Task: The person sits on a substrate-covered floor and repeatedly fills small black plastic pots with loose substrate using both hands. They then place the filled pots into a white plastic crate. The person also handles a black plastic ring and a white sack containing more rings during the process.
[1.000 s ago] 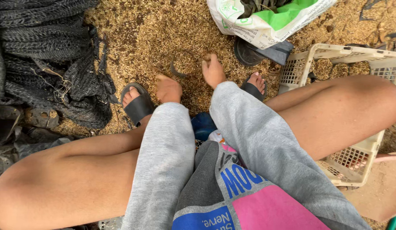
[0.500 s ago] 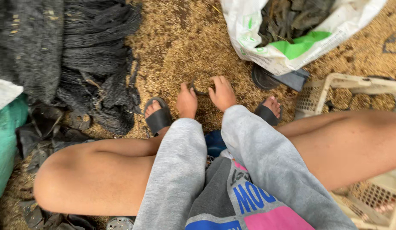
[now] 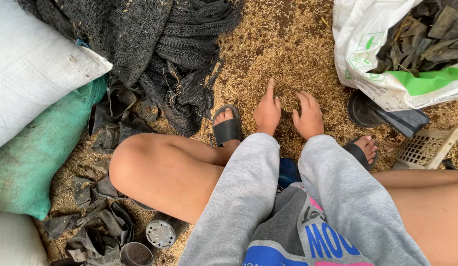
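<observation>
Head view, looking down between the knees of a crouching person. The left hand (image 3: 267, 112) is resting palm down on the husk-covered ground (image 3: 268, 54), fingers loosely together and pointing away from the body, the index finger reaching farthest forward; it is holding nothing that can be seen. The right hand (image 3: 307, 116) is lying just beside it, also palm down, fingers slightly curled and bending inward toward the left hand. Between the two sets of fingertips a small heap of husk (image 3: 288, 100) is sitting, touching both hands, so neither hand is clearly the nearer one; the heap is lying straight ahead of the narrow gap between them, and whether any of it is being pinched cannot be told. Both grey sleeves (image 3: 248, 197) are running back toward the camera. Just outside the left hand, a foot in a black sandal (image 3: 227, 127) is standing on the husk; outside the right hand, the other sandalled foot (image 3: 364, 150) is doing the same. Farther left, black netting (image 3: 155, 44) is piled against a green sack (image 3: 42, 148), with crumpled black nursery bags (image 3: 98, 226) lying nearer the body. Farther right, a white sack of dark scraps (image 3: 381, 74) is leaning open beside a pale plastic crate (image 3: 426, 148).
</observation>
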